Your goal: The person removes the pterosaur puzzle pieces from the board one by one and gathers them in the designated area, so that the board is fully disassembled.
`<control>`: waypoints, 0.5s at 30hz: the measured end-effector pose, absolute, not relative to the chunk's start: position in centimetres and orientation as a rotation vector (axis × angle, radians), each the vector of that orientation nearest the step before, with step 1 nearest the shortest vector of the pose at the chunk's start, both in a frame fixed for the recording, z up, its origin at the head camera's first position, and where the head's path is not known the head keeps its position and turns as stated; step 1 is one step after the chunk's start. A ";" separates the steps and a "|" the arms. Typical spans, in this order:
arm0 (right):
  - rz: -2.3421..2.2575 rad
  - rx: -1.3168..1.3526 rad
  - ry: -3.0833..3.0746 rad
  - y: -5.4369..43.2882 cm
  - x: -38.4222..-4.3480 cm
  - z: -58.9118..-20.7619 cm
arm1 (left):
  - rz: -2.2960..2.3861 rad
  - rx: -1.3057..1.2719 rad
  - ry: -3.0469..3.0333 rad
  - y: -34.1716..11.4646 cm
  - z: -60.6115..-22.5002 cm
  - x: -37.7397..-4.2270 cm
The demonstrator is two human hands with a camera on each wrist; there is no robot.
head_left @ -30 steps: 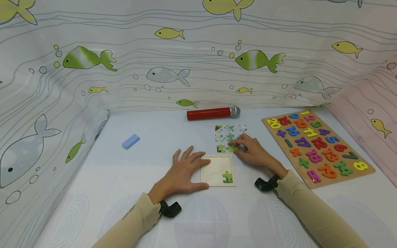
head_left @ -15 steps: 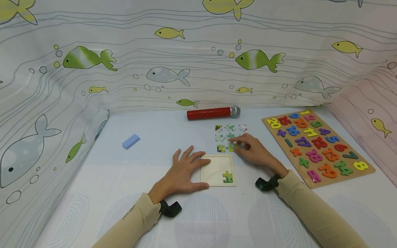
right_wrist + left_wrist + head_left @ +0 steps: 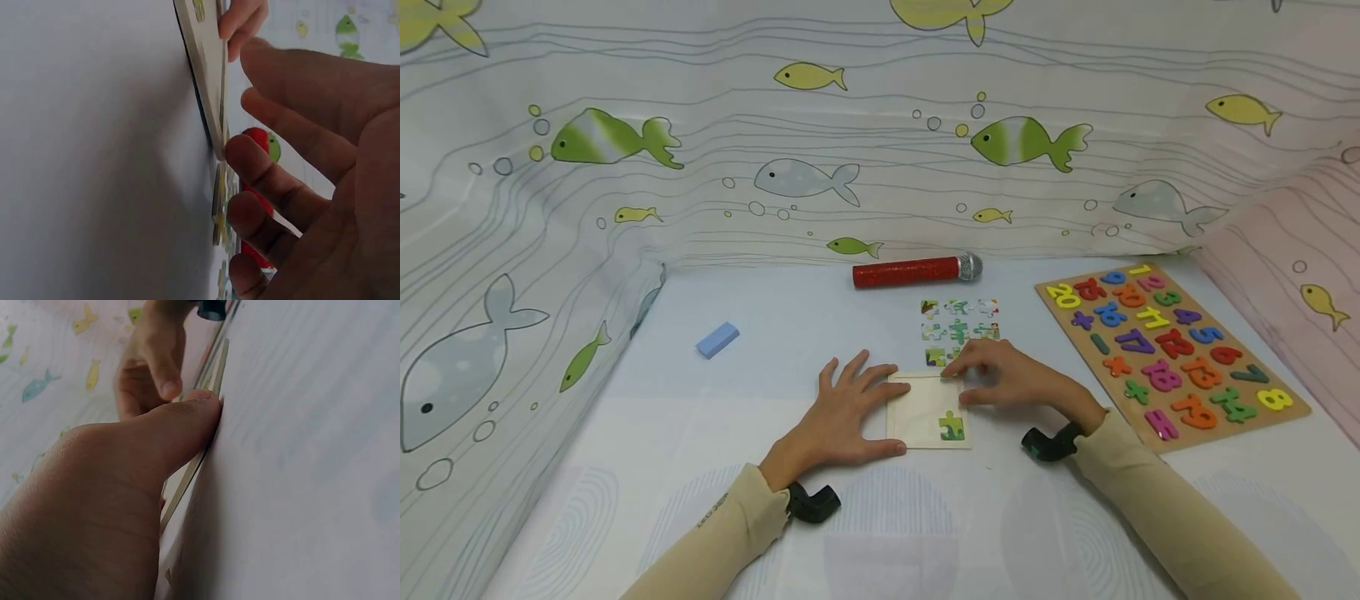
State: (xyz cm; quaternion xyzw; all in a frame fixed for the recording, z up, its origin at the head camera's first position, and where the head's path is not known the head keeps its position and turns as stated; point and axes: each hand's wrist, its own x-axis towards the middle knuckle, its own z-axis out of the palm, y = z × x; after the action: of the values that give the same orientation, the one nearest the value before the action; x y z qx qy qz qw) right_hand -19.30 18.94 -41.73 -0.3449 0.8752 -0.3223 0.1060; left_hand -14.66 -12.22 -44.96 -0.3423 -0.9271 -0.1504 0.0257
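My left hand [image 3: 847, 417] has its fingers spread at the left side of a square wooden puzzle tray [image 3: 917, 421]. Its thumb [image 3: 187, 422] presses at the tray's near edge, and other fingertips rest at the left and far side. One green jigsaw piece [image 3: 952, 427] lies in the tray's near right corner. Bent fingers of my right hand [image 3: 1011, 375] are over the tray's far right corner, index fingertip at the far edge. No piece shows between thumb and fingers in the right wrist view; whether one is under the index fingertip is unclear. Loose jigsaw pieces [image 3: 957, 332] lie in rows just beyond, partly hidden by this hand.
A red toy microphone [image 3: 906, 272] lies at the back of the table. On the right is a wooden number board [image 3: 1116, 367] with colourful digits. A blue block [image 3: 717, 341] lies at the left. Fish-printed cloth [image 3: 887, 125] surrounds the table's back and sides.
My right hand has come from the near row of loose pieces toward me, to the tray's far right corner. My left hand has stayed at the tray.
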 end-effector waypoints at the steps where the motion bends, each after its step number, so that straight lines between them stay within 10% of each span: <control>1: -0.911 -1.039 2.562 18.7 -19.1 -41.5 | -0.463 -1.058 -2.861 -12.2 -45.0 -14.7; 15: -0.757 -1.254 2.465 17.0 -17.0 -40.7 | -0.469 -1.060 -2.862 -12.3 -44.8 -14.5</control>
State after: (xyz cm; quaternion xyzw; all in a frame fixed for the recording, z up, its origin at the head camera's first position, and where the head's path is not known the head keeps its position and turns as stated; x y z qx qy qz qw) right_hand -16.95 16.98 -40.68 -0.4334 0.8515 -0.2614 0.1368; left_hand -14.52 -12.29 -44.77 -0.3431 -0.9266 -0.1518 0.0272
